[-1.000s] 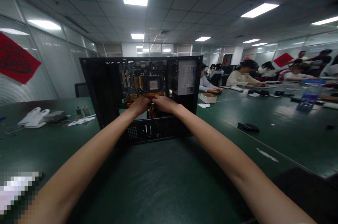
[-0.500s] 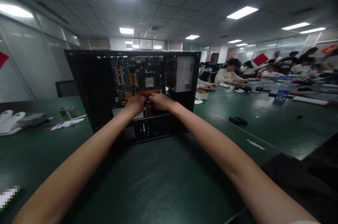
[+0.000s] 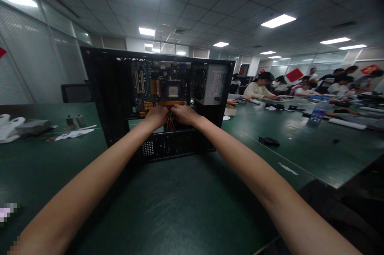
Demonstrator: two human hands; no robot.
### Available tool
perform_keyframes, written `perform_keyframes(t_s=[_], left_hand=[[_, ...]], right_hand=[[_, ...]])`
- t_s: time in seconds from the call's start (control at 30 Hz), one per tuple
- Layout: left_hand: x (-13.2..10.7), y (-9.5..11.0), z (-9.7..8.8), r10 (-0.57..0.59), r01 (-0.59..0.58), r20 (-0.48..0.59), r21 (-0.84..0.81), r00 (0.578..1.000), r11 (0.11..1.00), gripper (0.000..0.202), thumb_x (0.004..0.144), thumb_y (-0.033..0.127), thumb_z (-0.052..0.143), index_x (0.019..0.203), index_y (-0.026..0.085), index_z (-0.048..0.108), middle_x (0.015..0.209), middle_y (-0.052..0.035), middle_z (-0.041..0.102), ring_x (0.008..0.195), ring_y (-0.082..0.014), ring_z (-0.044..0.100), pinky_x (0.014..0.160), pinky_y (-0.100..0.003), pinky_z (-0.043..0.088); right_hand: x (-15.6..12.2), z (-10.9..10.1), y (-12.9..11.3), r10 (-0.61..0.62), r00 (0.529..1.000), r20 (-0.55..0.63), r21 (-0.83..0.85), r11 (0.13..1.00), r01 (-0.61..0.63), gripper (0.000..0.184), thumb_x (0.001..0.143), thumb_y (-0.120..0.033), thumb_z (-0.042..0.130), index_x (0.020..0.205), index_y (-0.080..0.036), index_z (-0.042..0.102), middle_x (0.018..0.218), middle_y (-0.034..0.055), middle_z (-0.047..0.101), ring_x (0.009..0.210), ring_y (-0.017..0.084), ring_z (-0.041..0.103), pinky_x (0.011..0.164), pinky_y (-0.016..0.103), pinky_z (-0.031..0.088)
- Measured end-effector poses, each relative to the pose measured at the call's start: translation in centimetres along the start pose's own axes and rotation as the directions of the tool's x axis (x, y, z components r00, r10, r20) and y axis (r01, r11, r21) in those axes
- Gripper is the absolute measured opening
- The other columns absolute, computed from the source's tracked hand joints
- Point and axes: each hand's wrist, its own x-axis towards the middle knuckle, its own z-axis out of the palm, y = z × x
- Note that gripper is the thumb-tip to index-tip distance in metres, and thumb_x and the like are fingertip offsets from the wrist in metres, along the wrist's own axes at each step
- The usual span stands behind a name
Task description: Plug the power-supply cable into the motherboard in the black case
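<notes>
A black computer case stands on its side on the green table, its open face toward me. Inside, the motherboard shows pale and orange slots and a square processor socket. My left hand and my right hand meet at the board's lower edge, just under the long orange memory slots. Both have curled, closed fingers. Between the fingertips a reddish strip shows faintly; whether it is a part or a slot I cannot tell. Red and dark cables hang below the right hand.
A silver power supply with a fan sits in the case's upper right. On the green table lie a black part, a white paper, a grey box and a water bottle. Several people sit at the right.
The view has shifted slightly, so the case appears a little further right. Both hands stay at the memory slots, with fingers still closed.
</notes>
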Motion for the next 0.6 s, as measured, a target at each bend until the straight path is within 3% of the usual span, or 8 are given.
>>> perform_keyframes(t_s=[0.2,0.37,0.6], left_hand=[[0.3,0.2,-0.2,0.019,-0.019,0.009,-0.004,1.0,1.0,0.031,0.093,0.02,0.048,0.104,0.014,0.077,0.108,-0.0168,0.076,0.102,-0.0282,0.071,0.086,-0.032,0.053],[0.1,0.2,-0.3,-0.01,0.011,0.022,-0.01,1.0,1.0,0.032,0.093,0.022,0.049,0.102,0.016,0.079,0.104,-0.016,0.077,0.099,-0.0288,0.072,0.085,-0.033,0.054],[0.0,0.3,-0.1,-0.031,0.031,0.007,-0.007,0.999,0.999,0.033,0.091,0.024,0.051,0.106,0.018,0.079,0.105,-0.0152,0.076,0.1,-0.0299,0.072,0.085,-0.035,0.054]], right_hand=[[0.1,0.0,0.1,0.01,1.0,-0.007,0.059,0.998,-0.009,0.027,0.099,-0.018,0.047,0.124,-0.016,0.059,0.131,0.0149,0.06,0.111,0.027,0.063,0.085,0.033,0.048],[-0.4,0.4,0.4,0.085,0.996,-0.016,0.143,0.986,-0.082,0.027,0.097,-0.019,0.053,0.121,-0.011,0.061,0.127,0.0174,0.064,0.115,0.027,0.062,0.09,0.033,0.048],[-0.9,0.8,1.0,0.111,0.993,0.039,0.168,0.979,-0.116,0.032,0.092,-0.007,0.048,0.115,-0.007,0.07,0.119,0.0219,0.069,0.115,0.028,0.063,0.097,0.033,0.046]])
